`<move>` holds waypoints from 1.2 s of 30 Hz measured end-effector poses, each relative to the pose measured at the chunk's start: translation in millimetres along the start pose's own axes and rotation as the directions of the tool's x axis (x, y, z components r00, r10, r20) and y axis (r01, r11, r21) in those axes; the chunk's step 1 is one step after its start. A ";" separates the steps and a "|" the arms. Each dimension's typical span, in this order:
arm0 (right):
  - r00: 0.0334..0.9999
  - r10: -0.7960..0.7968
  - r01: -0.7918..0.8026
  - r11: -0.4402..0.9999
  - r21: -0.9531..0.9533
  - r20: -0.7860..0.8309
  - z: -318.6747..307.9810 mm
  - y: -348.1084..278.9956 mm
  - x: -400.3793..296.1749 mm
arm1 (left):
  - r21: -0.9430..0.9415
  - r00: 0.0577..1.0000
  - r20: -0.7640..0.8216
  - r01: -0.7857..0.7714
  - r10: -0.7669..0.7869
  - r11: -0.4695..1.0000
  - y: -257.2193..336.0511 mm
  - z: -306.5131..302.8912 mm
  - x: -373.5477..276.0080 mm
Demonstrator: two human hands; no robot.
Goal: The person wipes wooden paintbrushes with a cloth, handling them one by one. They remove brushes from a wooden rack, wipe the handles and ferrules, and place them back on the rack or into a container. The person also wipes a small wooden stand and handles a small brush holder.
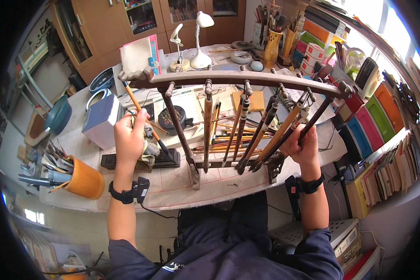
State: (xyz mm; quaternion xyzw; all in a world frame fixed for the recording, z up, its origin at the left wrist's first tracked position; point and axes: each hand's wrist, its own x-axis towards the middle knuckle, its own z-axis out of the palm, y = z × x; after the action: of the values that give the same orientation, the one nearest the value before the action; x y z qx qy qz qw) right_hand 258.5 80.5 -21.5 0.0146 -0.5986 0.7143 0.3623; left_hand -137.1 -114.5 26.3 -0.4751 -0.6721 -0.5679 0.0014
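Note:
A dark wooden brush rack (210, 77) stands at the desk's front edge, with several calligraphy brushes (243, 117) hanging tips down from its pegs. My right hand (302, 143) is closed around the rack's right post (316, 117), close beside the hanging brushes. On the other side, my left hand (128, 138) is raised with the thumb up, fingers curled on a crumpled, stained cloth (149, 150) that hangs below it, partly hidden. Just past the thumb, a large brush (155, 134) slants down from the rack's left end to a dark carved stand (168, 159).
Loose brushes (231, 138) and a round black container (171, 119) lie behind the rack. At left stand a bamboo pen pot (87, 178) and a blue-grey box (103, 120). Farther back are a white lamp (200, 57) and a yellow vase (272, 49). Books (385, 175) line the right.

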 end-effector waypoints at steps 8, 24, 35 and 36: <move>0.998 0.004 -0.007 0.999 -0.049 -0.059 -11.5 4.1 16.9 | -0.010 1.000 0.001 -0.008 0.008 1.000 -3.5 7.9 -2.1; 0.381 -0.788 0.291 0.599 -0.746 -0.484 32.4 3.9 -9.0 | -0.236 0.988 -0.055 0.127 -0.143 0.964 8.8 -10.3 -64.6; 0.961 -0.235 0.209 0.282 -0.936 0.144 237.1 94.9 19.1 | -0.357 0.993 0.059 0.117 -0.102 0.927 9.2 -17.7 -105.9; 0.958 -0.226 0.238 0.271 -0.933 0.179 240.1 102.5 23.9 | -0.354 0.990 0.061 0.140 -0.127 0.925 7.7 -25.4 -108.1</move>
State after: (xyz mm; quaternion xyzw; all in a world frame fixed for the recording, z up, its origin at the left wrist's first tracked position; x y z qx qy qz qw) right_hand 86.9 -117.5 -29.3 -0.1098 -0.8955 0.1659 0.3982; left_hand -86.5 -203.6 -17.4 -0.4310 -0.5884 -0.6705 -0.1361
